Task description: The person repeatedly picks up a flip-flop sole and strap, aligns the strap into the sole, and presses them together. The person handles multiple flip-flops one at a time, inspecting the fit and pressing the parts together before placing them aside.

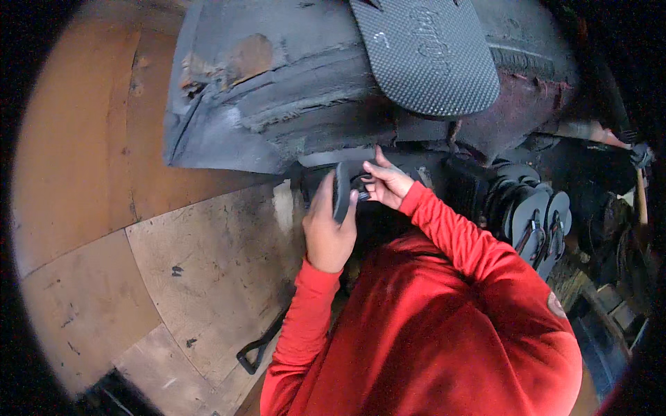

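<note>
My left hand [330, 222] is closed around the edge of a dark grey flip-flop [341, 193], held on its side in front of my body. Beside it, my right hand [388, 182] has its fingertips curled onto a black flip-flop strap [361, 184], one finger pointing upward. How the strap sits in the sole is partly hidden by my fingers. Just beyond both hands, a grey textured sole [437, 66] lies on the worn, cloth-covered work surface [312, 76], its rounded end overhanging the front edge.
Several grey flip-flops with dark straps [533, 218] are stacked at my right. A loose black strap [260, 350] lies at the lower left against wooden panels [208, 277]. A wooden handle [640, 194] and dark clutter are at the far right.
</note>
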`<state>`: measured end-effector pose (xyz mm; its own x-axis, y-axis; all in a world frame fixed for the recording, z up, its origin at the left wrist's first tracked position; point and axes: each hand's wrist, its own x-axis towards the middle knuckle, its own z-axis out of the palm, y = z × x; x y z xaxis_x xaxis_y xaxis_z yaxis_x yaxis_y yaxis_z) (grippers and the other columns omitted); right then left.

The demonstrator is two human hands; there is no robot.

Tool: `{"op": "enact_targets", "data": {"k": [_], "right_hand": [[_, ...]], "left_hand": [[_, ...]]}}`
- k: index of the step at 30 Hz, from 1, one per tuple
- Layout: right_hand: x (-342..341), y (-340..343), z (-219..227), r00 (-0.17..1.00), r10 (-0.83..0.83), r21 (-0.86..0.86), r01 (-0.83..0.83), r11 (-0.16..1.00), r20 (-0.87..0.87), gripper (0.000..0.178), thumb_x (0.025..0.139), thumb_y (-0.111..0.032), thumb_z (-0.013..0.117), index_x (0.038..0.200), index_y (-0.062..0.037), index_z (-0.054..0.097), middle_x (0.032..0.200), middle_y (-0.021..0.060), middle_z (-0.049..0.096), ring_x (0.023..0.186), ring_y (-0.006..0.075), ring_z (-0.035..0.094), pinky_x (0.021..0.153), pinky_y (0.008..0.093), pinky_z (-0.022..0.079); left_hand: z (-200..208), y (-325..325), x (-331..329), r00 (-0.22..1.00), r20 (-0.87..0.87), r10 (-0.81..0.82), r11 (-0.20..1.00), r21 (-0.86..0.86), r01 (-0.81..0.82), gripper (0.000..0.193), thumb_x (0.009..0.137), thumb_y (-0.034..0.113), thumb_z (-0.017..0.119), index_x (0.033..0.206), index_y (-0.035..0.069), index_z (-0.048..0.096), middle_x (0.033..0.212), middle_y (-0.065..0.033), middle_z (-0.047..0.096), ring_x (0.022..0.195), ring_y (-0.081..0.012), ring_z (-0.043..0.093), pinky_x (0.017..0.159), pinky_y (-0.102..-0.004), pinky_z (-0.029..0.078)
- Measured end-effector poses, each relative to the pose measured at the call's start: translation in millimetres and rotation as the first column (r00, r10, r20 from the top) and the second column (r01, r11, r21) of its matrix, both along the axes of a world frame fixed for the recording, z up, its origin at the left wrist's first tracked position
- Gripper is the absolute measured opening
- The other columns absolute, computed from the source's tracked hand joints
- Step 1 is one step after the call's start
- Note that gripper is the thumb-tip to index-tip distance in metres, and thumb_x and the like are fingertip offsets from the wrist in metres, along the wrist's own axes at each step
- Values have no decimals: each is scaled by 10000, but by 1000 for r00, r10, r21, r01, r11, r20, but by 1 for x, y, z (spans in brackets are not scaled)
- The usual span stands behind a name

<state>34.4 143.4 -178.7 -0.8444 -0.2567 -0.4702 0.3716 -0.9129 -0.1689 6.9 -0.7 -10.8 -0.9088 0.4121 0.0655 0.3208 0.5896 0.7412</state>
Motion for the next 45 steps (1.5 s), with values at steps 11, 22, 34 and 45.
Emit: {"op": "enact_targets", "data": {"k": [11,22,34,45], "right_hand": [[-6,14,55,989,130,14,-130,991,-74,916,953,-188,680,1552,-185,-12,1180,122,633,958,282,703,826,544,603],[34,44,35,958,63,47,-79,996,281,915,963,-230,665,1567,-296,-20,1217,151,609,1040,362,671,846,575,592],[-2,24,70,986,163,60,-164,985,21,1112,947,-169,687,1545,-244,-248,1140,135,659,910,287,709,801,507,608],[33,51,45,919,134,50,-164,985,371,835,971,-229,655,1538,-247,42,1182,138,650,998,305,705,846,580,591]], "left_hand": [[38,-5,26,991,-87,102,994,-24,-105,425,926,50,604,1340,-22,539,1230,-246,641,1124,-373,653,930,-412,510],[-2,35,-2,978,208,-32,999,-19,36,359,927,129,623,1242,-39,581,1069,-292,668,1003,-446,663,825,-445,537],[43,-5,28,995,-45,94,996,4,-94,450,908,69,611,1341,-25,533,1197,-251,645,1108,-391,650,936,-419,502],[-3,26,-8,975,220,-31,1000,5,31,330,922,91,616,1229,-30,609,1080,-218,707,989,-330,705,863,-383,524]]}}
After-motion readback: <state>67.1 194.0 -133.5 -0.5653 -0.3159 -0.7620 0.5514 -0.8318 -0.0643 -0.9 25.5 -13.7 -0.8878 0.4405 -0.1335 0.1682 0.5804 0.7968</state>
